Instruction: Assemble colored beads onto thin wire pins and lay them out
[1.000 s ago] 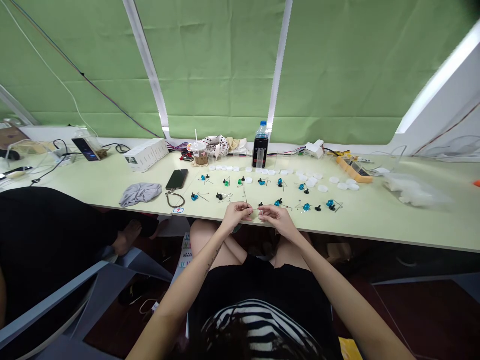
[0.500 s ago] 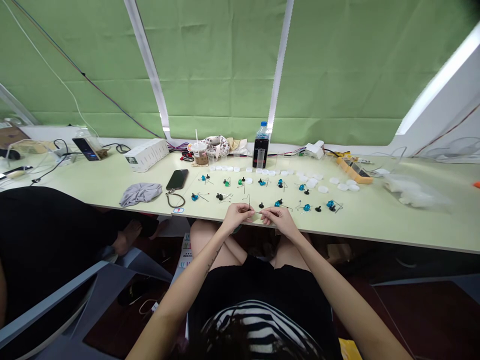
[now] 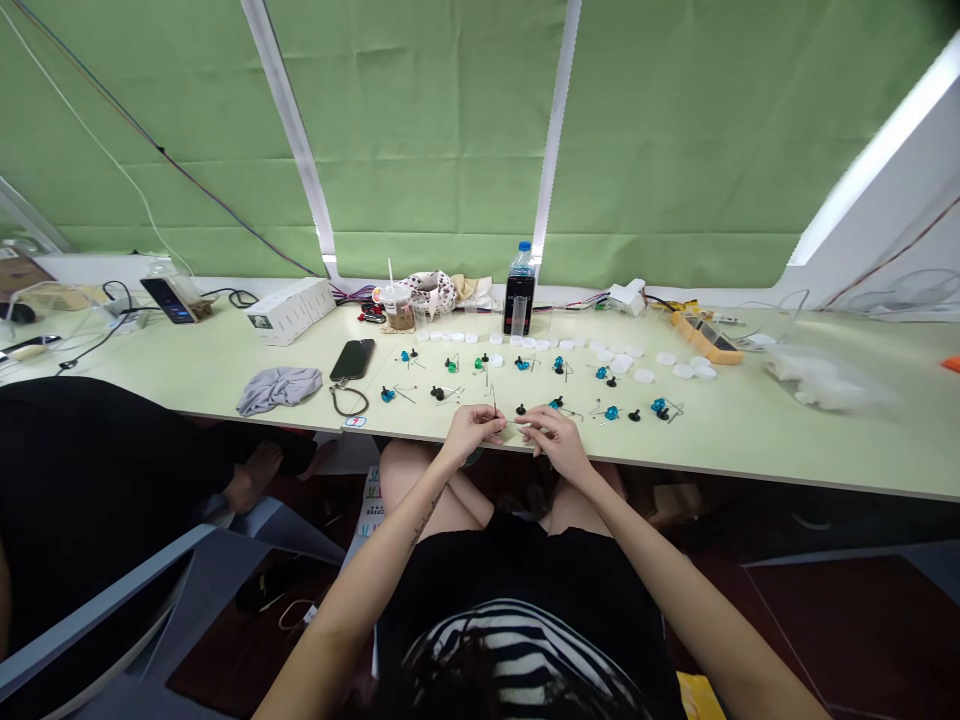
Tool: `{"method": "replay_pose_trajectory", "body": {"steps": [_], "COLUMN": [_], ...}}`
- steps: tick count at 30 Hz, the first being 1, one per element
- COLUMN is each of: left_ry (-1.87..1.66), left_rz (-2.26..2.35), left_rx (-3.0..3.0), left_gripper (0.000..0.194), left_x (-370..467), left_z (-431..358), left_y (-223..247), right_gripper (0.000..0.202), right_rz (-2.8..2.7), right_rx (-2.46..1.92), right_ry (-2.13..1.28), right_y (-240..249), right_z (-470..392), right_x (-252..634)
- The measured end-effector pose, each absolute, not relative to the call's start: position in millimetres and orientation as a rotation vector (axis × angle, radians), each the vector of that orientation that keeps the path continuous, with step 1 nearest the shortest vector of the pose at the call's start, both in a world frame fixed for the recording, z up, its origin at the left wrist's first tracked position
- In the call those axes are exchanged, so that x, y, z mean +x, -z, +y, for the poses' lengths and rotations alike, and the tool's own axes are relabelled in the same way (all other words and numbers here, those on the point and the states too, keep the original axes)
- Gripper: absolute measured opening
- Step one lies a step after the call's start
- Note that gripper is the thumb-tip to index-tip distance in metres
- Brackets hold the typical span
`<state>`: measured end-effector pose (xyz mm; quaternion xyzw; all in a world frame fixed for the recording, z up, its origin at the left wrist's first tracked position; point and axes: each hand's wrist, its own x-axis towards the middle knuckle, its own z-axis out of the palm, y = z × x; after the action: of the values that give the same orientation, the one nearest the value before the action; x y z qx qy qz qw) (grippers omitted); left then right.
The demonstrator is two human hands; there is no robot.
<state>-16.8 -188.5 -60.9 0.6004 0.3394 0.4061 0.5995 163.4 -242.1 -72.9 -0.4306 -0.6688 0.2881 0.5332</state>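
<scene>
My left hand [image 3: 472, 432] is closed in a pinch on a thin bent wire [image 3: 493, 394], which sticks up above the fingertips at the table's front edge. Just to its right, my right hand [image 3: 556, 440] has its thumb and forefinger together at the wire's other end, with the remaining fingers loosely bent. What lies between those fingertips is too small to see well. A small black knob [image 3: 521, 409] lies on the table between and behind the hands. Close behind my right hand is a blue piece [image 3: 554, 405] with a black part and wire beside it.
Several blue, green and black pieces with bent wires lie in rows across the table [image 3: 825, 450]. Behind them are white round caps [image 3: 541, 345], a phone against a bottle [image 3: 519, 302], a drink cup [image 3: 397, 308] and a yellow meter [image 3: 706, 338]. Another person [image 3: 90, 480] sits at left.
My right hand's fingers have loosened and spread slightly beside the wire. The left hand keeps its pinch, and the wire has tilted a little. The view has shifted slightly.
</scene>
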Motion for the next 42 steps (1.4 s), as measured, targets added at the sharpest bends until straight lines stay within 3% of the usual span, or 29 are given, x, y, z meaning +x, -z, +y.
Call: {"method": "replay_pose_trajectory", "body": {"steps": [27,42], "left_ry": [-0.912,-0.922], "left_rz": [0.777,0.771], "left_rx": [1.404,1.418], "left_gripper": [0.034,0.033], "left_x": [-17.7,-16.0], "left_z": [-189.1,-189.7], "left_y": [59.2,62.5], "right_gripper": [0.031,0.031], "right_rz": [-1.759,-1.736], "right_rx": [-1.157,-1.168], "right_ry": [-0.273,-0.336], "right_y": [76.5,73.3], "right_z": [-242.9,-241.1], "right_x": [161.5,161.1]}}
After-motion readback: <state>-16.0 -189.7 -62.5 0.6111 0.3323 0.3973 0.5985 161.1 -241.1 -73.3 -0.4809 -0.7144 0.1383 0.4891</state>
